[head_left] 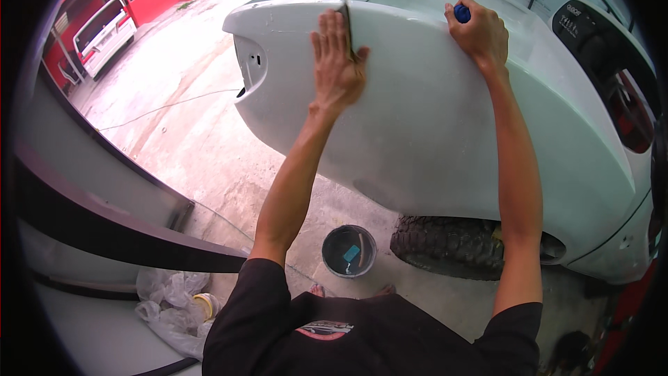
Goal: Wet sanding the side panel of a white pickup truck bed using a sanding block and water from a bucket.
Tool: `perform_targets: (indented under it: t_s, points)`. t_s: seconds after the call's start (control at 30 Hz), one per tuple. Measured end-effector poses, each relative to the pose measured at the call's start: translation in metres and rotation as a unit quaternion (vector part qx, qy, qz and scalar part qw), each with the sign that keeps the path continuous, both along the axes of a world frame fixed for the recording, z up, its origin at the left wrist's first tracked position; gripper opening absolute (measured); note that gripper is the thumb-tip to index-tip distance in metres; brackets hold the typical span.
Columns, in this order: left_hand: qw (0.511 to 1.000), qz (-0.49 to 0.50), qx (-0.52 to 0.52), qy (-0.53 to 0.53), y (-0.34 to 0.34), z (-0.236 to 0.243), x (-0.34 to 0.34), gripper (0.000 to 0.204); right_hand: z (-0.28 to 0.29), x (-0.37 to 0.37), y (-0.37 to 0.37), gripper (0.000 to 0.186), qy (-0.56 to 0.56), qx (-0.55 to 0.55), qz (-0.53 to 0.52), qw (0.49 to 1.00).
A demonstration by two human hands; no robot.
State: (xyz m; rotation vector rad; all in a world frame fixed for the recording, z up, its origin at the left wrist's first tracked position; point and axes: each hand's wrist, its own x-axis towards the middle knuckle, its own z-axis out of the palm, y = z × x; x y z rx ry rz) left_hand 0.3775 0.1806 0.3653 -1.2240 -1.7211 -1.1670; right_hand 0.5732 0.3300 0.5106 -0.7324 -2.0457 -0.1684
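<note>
The white truck bed side panel (417, 118) stretches in front of me. My left hand (337, 63) is laid on it near the top edge, fingers straight and together over a dark flat pad (347, 22), its thumb along the pad's right side. Most of the pad is hidden under the palm. Farther right, my right hand (483, 31) is closed around a small blue object (462, 13) at the bed's upper rim. Only its rounded blue end shows, so I cannot tell its kind.
A dark bucket (325, 254) holding liquid and a blue block (351, 253) stands near my feet. The truck's tyre (445, 247) is beside it. Clear plastic bags (170, 299) lie lower left, near a grey panel with a black edge (139, 230). A cable (167, 106) crosses the floor.
</note>
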Motion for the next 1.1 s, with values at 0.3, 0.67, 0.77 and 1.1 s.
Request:
perform_targets:
  t_s: [0.3, 0.67, 0.77, 1.1]
  points:
    - [0.994, 0.027, 0.04, -0.099, -0.013, 0.023, -0.035, 0.072, 0.002, -0.002, -0.007, 0.031, -0.003, -0.005, -0.002, 1.0]
    - [0.998, 0.024, 0.02, -0.05, -0.002, -0.003, -0.002, 0.077, 0.001, 0.0, 0.003, 0.031, -0.001, 0.022, -0.004, 1.0]
    - [0.999, 0.025, -0.033, -0.029, -0.027, 0.008, -0.029, 0.077, 0.004, 0.005, 0.002, 0.031, -0.001, 0.009, -0.001, 1.0]
    - [0.999, 0.01, -0.032, -0.003, -0.028, -0.001, -0.022, 0.081, 0.006, 0.001, -0.006, 0.032, 0.004, 0.002, 0.005, 1.0]
